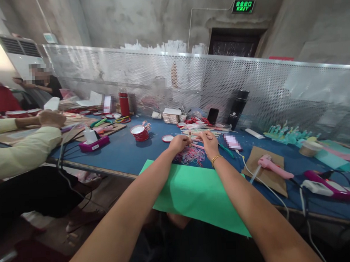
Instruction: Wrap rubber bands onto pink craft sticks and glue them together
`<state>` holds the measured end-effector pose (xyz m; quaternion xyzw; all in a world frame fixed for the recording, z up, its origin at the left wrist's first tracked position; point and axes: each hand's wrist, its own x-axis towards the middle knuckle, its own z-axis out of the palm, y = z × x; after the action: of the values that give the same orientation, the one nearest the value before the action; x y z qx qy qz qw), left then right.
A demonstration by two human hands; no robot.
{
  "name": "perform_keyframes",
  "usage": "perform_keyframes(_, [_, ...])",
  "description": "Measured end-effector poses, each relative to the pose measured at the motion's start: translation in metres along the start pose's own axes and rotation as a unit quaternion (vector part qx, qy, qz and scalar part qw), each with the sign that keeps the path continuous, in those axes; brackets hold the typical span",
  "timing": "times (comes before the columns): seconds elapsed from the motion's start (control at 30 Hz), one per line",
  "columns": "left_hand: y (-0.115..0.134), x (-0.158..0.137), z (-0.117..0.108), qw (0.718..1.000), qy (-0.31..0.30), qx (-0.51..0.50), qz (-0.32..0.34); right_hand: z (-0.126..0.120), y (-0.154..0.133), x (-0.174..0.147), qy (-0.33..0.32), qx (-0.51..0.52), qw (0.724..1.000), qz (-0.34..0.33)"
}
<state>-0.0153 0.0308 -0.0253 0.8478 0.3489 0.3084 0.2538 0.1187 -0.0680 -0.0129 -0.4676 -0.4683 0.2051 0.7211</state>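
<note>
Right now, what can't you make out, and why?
All in the head view:
Left hand and right hand: too small and blurred to tell what each holds.
Tangled strings: strands too fine to count.
Green sheet: partly covered by both forearms.
Phone with pink edge: screen pixelated.
Teal paper: partly covered by other sheets.
Black bottle: lettering too small to read.

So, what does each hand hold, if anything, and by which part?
Cannot be told: the left hand and right hand are close together near the tangled strands, but anything pinched is too small to identify.
</note>
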Motion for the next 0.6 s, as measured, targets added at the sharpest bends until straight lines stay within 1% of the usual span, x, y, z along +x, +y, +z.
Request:
perform_keyframes(0.1, [0.0002,-0.0003,-0.0003,1.000,-0.001,-0.003,0.003,0.0009,-0.0002,-0.0004,-0.017,-0.001,1.000,0.000])
perform_keyframes(0.27, [0.0039,-0.0034,-0.0024,1.000,-0.002,-0.008,-0.002,0.0016,0.0001,-0.0005,-0.001,0.015,1.000,0.000])
perform_keyframes(0.43, [0.0035,-0.0036,-0.0032,1.000,-0.002,-0.004,0.006,0.0018,0.0013,-0.0007,-0.027,0.009,1.000,0.001])
perform_keyframes(0.6, [0.0064,-0.0046,-0.0045,1.000,-0.004,-0.006,-0.009,-0.0001,0.0042,0.0016,0.007,0.004,1.000,-0.008])
